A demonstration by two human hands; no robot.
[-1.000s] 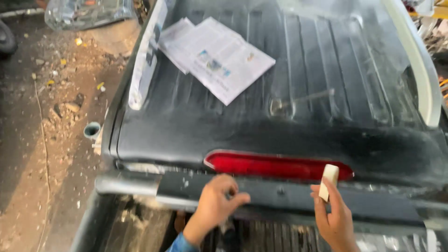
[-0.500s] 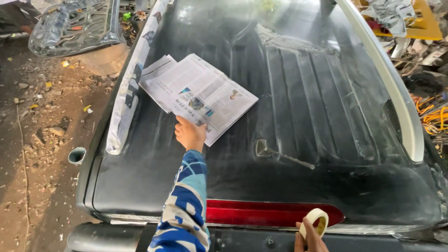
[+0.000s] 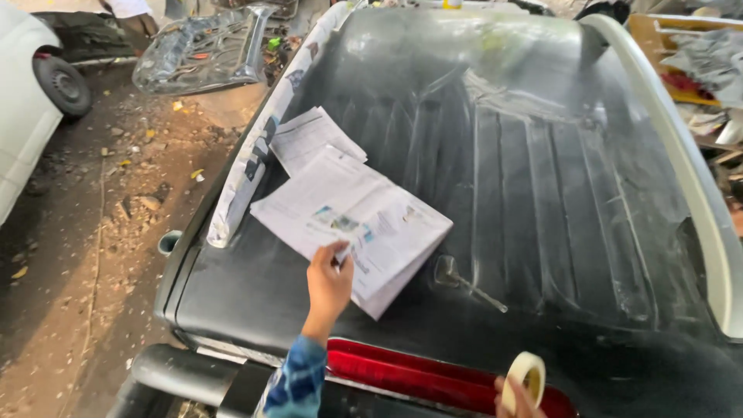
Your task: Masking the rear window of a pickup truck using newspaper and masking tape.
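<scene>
My left hand (image 3: 329,282) reaches onto the black car roof (image 3: 542,201) and pinches the near edge of a stack of newspaper sheets (image 3: 352,224). The sleeve is blue patterned. My right hand (image 3: 517,402) shows only at the bottom edge, holding a roll of pale masking tape (image 3: 525,379) over the red brake light strip (image 3: 418,375). More newspaper (image 3: 313,135) lies behind the stack.
A strip of newspaper (image 3: 248,166) is taped along the roof's left edge. A small antenna base (image 3: 449,271) sits right of the papers. A white trim runs down the right side (image 3: 689,170). Dirt ground, a white car (image 3: 31,101) and a car panel (image 3: 205,50) lie left.
My left hand has gone from the rear edge up onto the roof and taken hold of the newspaper. The view has moved closer and higher over the roof.
</scene>
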